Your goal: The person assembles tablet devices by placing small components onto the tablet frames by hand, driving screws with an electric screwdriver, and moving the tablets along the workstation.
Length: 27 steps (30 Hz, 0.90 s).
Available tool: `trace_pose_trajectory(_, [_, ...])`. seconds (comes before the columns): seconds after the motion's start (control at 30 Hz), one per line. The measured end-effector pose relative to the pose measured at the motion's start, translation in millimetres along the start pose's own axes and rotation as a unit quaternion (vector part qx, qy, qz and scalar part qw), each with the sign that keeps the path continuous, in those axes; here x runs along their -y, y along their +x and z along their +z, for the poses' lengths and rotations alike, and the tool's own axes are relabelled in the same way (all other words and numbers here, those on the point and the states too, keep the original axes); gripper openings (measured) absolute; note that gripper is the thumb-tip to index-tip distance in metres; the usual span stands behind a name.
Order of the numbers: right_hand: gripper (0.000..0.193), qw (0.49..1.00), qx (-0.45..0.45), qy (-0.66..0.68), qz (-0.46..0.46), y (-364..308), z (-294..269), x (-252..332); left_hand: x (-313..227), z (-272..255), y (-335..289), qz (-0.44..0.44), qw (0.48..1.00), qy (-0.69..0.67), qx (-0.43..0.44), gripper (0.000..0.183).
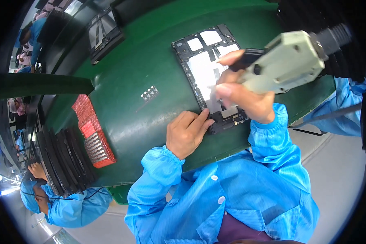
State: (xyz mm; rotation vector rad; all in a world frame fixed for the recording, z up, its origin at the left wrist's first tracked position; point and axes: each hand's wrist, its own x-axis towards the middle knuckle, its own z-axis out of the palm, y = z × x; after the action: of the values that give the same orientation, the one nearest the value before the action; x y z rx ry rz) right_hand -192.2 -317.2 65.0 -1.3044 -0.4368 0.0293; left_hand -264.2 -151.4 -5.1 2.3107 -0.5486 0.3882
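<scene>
My right hand (252, 101) is wrapped round a pale green electric screwdriver (290, 61) with a black lever and a ribbed black end. It is held over an opened tablet (197, 73), a black frame with large silver-white battery panels. The tool's tip is hidden by my hand. My left hand (185, 132) rests at the tablet's near left corner, index finger and thumb against its edge, with the other fingers curled. It touches the tablet without lifting it.
Small metal parts (149, 93) lie left of the tablet on the green table (130, 122). A red bubble-wrap bag (105, 161) holds several metal pieces beside stacked black panels (65, 162). Another opened device (103, 34) stands at the far left. Co-workers in blue are at both sides.
</scene>
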Motion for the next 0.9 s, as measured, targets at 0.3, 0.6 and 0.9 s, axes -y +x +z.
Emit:
trace_pose_trajectory(0.3, [0.037,0.996,0.069,0.019,0.054,10.1,26.8,-25.4,1.9,-1.3,1.2,0.004,1.000,0.001,-0.006,0.018])
trace_pose_trajectory(0.6, [0.036,0.995,0.070,-0.003,0.065,11.1,30.4,-29.5,4.3,-0.1,-0.4,0.002,1.000,-0.005,-0.026,0.017])
trace_pose_trajectory(0.9, [0.026,0.995,0.078,-0.047,0.046,1.5,35.2,-27.7,3.6,0.0,0.8,-0.007,0.999,-0.029,-0.025,0.013])
